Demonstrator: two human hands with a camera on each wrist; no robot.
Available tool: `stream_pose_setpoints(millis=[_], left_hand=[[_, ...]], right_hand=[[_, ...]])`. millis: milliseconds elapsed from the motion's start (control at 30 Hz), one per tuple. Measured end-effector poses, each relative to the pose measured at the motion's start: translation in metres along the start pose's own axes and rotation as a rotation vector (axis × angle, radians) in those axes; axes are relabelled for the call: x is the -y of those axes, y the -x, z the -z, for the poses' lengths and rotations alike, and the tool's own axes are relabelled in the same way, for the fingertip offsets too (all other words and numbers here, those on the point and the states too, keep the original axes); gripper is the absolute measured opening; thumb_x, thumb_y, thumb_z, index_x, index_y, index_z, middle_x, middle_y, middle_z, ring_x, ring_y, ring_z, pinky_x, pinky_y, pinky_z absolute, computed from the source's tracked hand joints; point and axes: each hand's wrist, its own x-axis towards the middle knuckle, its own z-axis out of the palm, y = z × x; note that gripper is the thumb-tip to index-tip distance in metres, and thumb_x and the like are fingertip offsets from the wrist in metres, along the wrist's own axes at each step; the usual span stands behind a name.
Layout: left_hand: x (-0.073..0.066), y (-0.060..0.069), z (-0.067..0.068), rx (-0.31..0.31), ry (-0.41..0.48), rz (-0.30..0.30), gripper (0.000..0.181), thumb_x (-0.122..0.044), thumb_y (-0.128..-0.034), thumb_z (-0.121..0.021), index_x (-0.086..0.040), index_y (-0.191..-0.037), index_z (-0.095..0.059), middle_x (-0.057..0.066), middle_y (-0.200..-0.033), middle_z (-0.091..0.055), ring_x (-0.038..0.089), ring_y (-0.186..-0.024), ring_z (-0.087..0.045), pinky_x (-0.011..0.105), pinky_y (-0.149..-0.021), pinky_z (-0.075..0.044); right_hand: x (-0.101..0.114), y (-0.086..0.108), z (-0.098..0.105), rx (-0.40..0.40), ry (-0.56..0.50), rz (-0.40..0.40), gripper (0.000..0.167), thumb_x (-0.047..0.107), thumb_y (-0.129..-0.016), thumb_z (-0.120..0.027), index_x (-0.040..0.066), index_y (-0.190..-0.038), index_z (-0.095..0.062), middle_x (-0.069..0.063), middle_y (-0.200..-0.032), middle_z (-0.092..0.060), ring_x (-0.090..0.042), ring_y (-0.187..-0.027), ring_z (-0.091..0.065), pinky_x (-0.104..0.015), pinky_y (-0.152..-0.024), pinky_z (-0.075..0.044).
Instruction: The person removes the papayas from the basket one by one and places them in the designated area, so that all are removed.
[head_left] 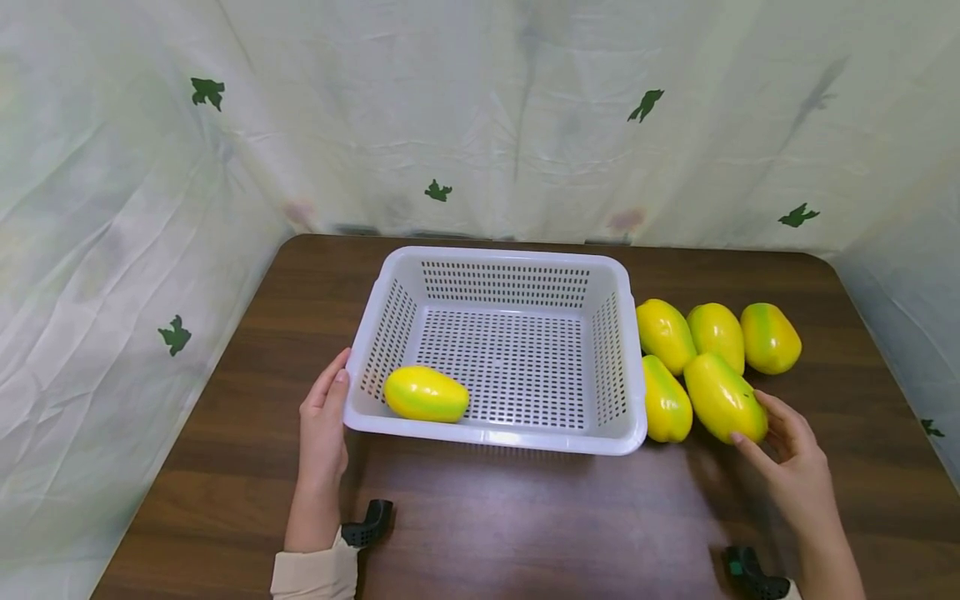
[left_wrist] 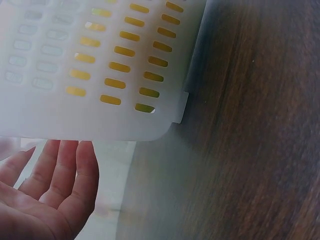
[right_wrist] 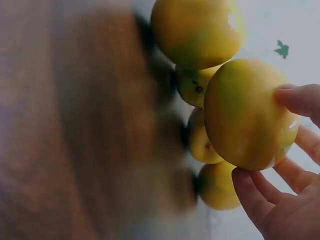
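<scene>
My right hand (head_left: 791, 467) pinches a yellow-green mango (head_left: 723, 400) between thumb and fingers, at the near edge of a cluster of mangoes. In the right wrist view this mango (right_wrist: 250, 115) stands out before the others, its far side hidden. On the left, my left hand (head_left: 324, 417) touches the outer left rim of a white perforated plastic basket (head_left: 495, 438) with fairly straight fingers. The left wrist view shows its fingertips (left_wrist: 86, 155) against the rim, partly hidden. One mango (head_left: 426, 394) lies in the basket's near left corner.
Several more mangoes (head_left: 771, 338) lie on the brown wooden table (head_left: 525, 525) beside the basket's right wall. A pale curtain (head_left: 510, 117) with green bird-like shapes hangs behind the table and along both sides.
</scene>
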Motion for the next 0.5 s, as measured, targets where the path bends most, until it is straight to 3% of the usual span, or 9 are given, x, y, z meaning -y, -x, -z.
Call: stream_pose_setpoints(millis=[200, 500], left_hand=[[-0.002, 0.001, -0.001, 0.010, 0.011, 0.006, 0.042, -0.032, -0.0926, -0.048, -0.015, -0.131, -0.048, 0.002, -0.131, -0.046, 0.022, -0.110, -0.049, 0.025, -0.075, -0.049], [-0.003, 0.001, -0.001, 0.019, 0.036, 0.003, 0.041, -0.031, -0.0929, -0.048, -0.014, -0.131, -0.049, 0.004, -0.130, -0.047, 0.023, -0.109, -0.049, 0.025, -0.075, -0.049]], right_hand=[[0.033, 0.010, -0.001, 0.025, 0.010, -0.056, 0.059, 0.005, -0.082, -0.065, 0.011, -0.135, -0.040, -0.004, -0.122, -0.040, 0.005, -0.099, -0.041, -0.003, -0.078, -0.035], [0.036, 0.011, -0.004, 0.102, 0.045, -0.091, 0.059, 0.014, -0.085, -0.062, 0.007, -0.137, -0.035, -0.018, -0.126, -0.035, 0.006, -0.100, -0.037, -0.001, -0.075, -0.033]])
